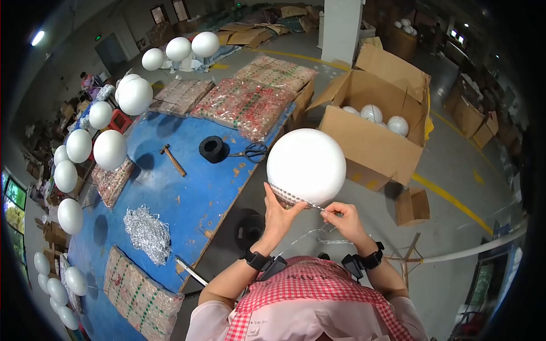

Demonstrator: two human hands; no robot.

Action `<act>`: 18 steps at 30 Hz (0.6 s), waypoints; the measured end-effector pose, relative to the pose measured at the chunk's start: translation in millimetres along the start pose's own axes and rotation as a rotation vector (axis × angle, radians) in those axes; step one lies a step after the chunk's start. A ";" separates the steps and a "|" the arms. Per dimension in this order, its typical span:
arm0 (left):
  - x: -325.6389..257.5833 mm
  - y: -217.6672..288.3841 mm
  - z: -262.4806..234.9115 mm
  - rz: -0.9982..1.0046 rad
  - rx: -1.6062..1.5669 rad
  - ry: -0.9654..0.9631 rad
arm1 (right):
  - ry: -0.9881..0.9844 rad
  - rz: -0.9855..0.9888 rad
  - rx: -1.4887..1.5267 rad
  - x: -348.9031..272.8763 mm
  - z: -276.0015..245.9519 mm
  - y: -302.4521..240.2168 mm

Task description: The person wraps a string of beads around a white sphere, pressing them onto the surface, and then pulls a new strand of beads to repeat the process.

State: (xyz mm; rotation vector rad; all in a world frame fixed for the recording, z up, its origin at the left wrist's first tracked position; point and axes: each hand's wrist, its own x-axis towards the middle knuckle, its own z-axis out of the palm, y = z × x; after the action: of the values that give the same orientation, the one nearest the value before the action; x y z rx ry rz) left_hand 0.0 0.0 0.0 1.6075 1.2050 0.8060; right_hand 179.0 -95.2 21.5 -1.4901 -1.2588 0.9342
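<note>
At the worker's 12 o'clock I see the big white ball (306, 162); what bears it is hidden. The left hand (277, 219) spreads, half open, against its 7 o'clock edge, seemingly to steady it and keep the silver strand (288, 195) flat. The right hand (343, 221) pinches that strand near 5 o'clock, probably for tension. Scissors (256, 152) lie on the counter (190, 196) at the ball's 9 o'clock, apparently for easy reach.
</note>
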 end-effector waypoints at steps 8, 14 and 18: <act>-4.6 11.8 -7.6 -0.098 -0.307 -0.027 | 0.025 0.090 -0.098 -2.6 -2.5 6.7; -3.5 16.6 -9.7 -0.128 -0.339 -0.031 | 0.029 -0.060 0.221 -13.7 -12.6 -6.8; -4.8 15.3 -11.2 -0.141 -0.306 -0.032 | 0.118 0.003 0.062 -9.4 -11.6 1.4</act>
State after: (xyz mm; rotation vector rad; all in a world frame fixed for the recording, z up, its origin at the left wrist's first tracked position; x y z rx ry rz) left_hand -6.3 -2.4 18.3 1.2687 1.0994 0.8269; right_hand 188.7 -106.6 23.1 -1.4770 -1.1325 0.8673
